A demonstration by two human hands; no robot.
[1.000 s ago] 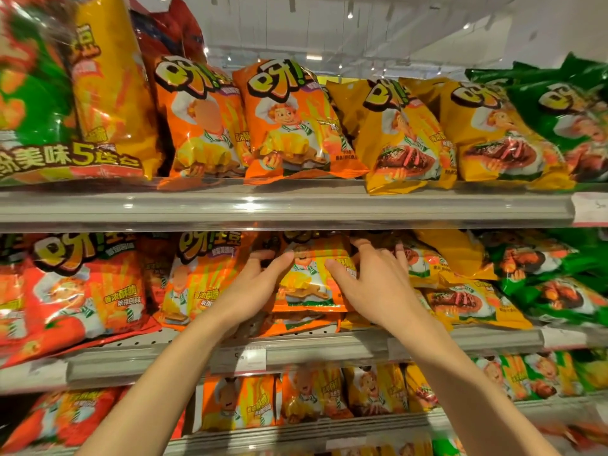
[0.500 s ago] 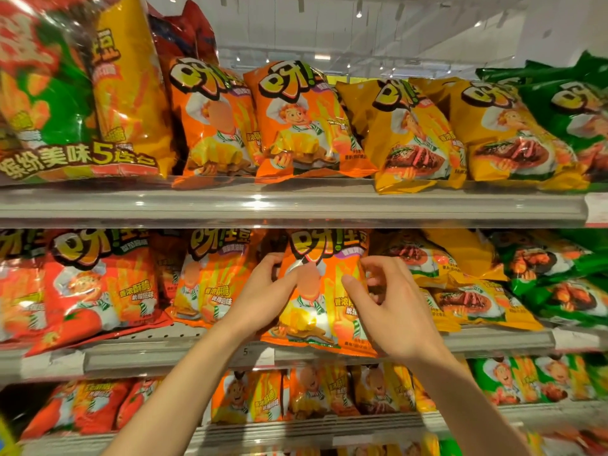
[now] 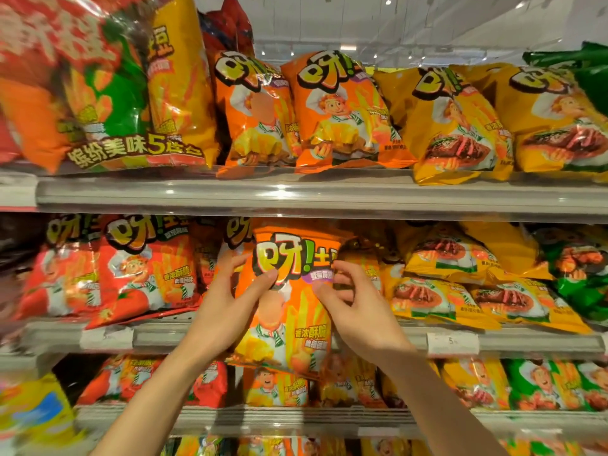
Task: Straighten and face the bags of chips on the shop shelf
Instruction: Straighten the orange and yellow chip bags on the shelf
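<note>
An orange chip bag [image 3: 289, 311] with a cartoon chef stands upright at the front of the middle shelf [image 3: 158, 337], its bottom edge hanging over the shelf lip. My left hand [image 3: 230, 307] grips its left side, thumb on the front. My right hand [image 3: 355, 311] pinches its right edge with curled fingers. More orange bags sit behind it, mostly hidden.
Red bags [image 3: 141, 271] lie left of it and yellow bags [image 3: 460, 291] lean flat to the right, green ones [image 3: 579, 278] beyond. The top shelf [image 3: 296, 195] carries orange, yellow and multipack bags. A lower shelf [image 3: 263, 419] holds further bags.
The orange bag has been drawn forward from the back of the shelf and stood upright, facing out. Both hands came toward me with it, and the view shifted closer.
</note>
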